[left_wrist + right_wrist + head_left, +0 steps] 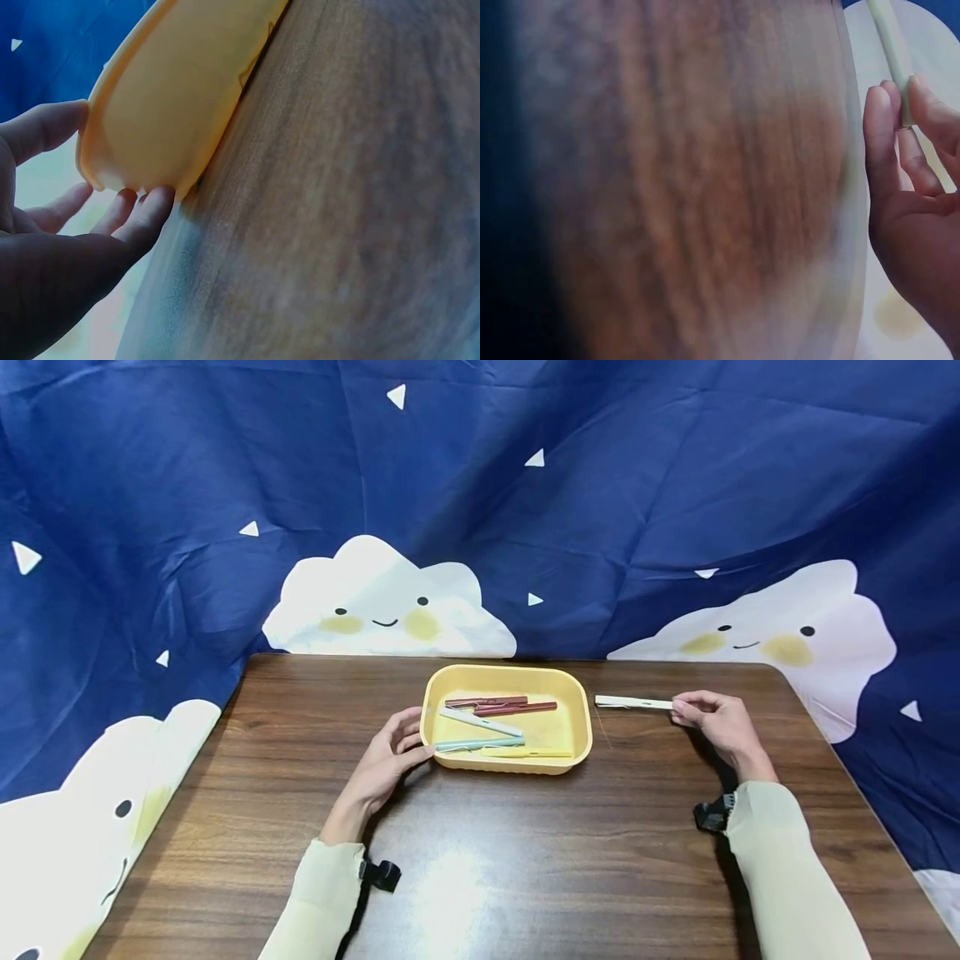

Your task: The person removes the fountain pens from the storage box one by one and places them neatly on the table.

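"How are the hands set?"

"The left hand [381, 766] holds the left end of the yellow tray [510, 767], its thumb and fingers spread and bent around it. The right hand [716, 724] pinches one end of a white pen [636, 702], its fingertips closed on it, just right of the tray."

"And inside?"

"Two dark red pens [536, 707], a pale pen [482, 722], a light blue pen [480, 744] and a yellow pen [536, 753]. The tray sits on the brown tabletop [592, 860]."

"Can you read any brand?"

"No, any lettering on the pens is too small to make out."
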A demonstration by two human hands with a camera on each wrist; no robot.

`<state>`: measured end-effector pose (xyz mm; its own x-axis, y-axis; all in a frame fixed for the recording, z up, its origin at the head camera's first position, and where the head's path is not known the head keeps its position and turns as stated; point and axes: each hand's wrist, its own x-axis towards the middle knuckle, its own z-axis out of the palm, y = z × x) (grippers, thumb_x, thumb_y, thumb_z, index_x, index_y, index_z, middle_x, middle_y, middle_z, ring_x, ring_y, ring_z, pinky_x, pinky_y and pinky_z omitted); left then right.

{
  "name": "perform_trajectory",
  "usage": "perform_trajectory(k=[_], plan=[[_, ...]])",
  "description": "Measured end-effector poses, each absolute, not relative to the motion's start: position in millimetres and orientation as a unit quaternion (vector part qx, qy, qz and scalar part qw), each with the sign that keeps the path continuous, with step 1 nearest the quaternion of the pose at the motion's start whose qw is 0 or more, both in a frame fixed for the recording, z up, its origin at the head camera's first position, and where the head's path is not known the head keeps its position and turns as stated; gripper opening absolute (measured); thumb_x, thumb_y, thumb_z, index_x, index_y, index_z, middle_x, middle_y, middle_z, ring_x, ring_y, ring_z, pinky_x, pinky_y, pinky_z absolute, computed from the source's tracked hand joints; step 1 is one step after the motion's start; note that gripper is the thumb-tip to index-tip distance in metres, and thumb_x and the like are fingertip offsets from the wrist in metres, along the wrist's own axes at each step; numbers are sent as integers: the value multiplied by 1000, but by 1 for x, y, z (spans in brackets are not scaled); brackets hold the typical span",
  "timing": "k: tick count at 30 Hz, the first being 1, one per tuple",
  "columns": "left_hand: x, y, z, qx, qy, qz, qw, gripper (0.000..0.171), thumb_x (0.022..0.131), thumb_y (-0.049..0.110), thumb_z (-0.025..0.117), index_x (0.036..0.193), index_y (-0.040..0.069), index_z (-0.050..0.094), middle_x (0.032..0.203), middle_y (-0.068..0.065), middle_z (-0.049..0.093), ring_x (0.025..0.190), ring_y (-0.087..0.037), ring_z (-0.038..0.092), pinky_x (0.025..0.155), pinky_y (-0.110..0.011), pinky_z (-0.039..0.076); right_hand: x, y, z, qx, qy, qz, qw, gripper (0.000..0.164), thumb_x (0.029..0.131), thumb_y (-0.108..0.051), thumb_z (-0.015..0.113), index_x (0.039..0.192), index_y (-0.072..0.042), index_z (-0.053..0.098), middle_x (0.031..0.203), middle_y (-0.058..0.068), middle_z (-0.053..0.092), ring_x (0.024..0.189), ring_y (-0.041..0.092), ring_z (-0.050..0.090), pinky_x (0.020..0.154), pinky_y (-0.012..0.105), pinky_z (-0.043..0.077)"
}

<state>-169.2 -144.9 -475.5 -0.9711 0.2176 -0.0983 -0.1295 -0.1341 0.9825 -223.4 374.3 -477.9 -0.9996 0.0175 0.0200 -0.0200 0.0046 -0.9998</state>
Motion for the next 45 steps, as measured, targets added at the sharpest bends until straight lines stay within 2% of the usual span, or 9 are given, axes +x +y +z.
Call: perform_trajectory(k=[6, 11, 16, 21, 28, 37, 45], plan=[[-169, -145, -477, 34, 645, 754, 116, 72, 89, -8, 69, 152, 1, 35, 146, -29, 42, 132, -40, 46, 92, -23, 49, -225, 377, -483, 6, -708, 706, -11, 9, 94, 10, 65, 99, 14, 70, 84, 6, 75, 76, 12, 73, 75, 25, 58], [-169, -145, -476, 32, 648, 752, 114, 71, 89, -8, 69, 151, 2, 36, 146, -28, 43, 132, -39, 46, 92, -23, 49, -228, 377, -483, -7, -778, 628, 5, 10, 96, 0, 67, 100, 7, 73, 83, -6, 73, 73, 4, 67, 67, 21, 58], [-169, -145, -479, 32, 648, 752, 118, 72, 89, -7, 70, 152, 3, 37, 146, -27, 43, 132, -39, 46, 92, -23, 50, -229, 377, -482, -32, -845, 534, 11, 27, 98, -11, 69, 110, 14, 69, 81, -14, 69, 68, 4, 63, 61, 22, 56], [-170, -145, -480, 30, 648, 752, 116, 72, 89, -7, 70, 152, 3, 36, 146, -27, 43, 132, -39, 47, 92, -23, 49, -231, 376, -481, -39, -857, 514, 0, 37, 98, -12, 69, 116, 19, 64, 82, -15, 69, 67, 4, 65, 62, 21, 56], [-169, -145, -479, 27, 650, 750, 118, 72, 89, -6, 70, 152, 4, 36, 146, -27, 43, 132, -39, 47, 93, -24, 49, -232, 374, -479, -49, -867, 496, -12, 37, 97, -13, 70, 117, 18, 65, 82, -10, 70, 66, 4, 64, 60, 20, 54], [-169, -146, -476, 29, 648, 752, 117, 71, 90, -5, 69, 152, 3, 35, 147, -27, 43, 133, -40, 46, 91, -23, 49, -237, 373, -478, -42, -873, 486, 6, 35, 97, -11, 70, 117, 17, 66, 84, -9, 70, 65, 4, 61, 58, 21, 53], [-170, -147, -476, 28, 649, 751, 118, 72, 90, -5, 69, 152, 3, 35, 147, -27, 42, 133, -39, 45, 92, -23, 49, -236, 374, -477, -24, -866, 500, 12, 41, 97, -10, 69, 127, 17, 59, 88, -18, 64, 72, 1, 59, 61, 20, 52]])
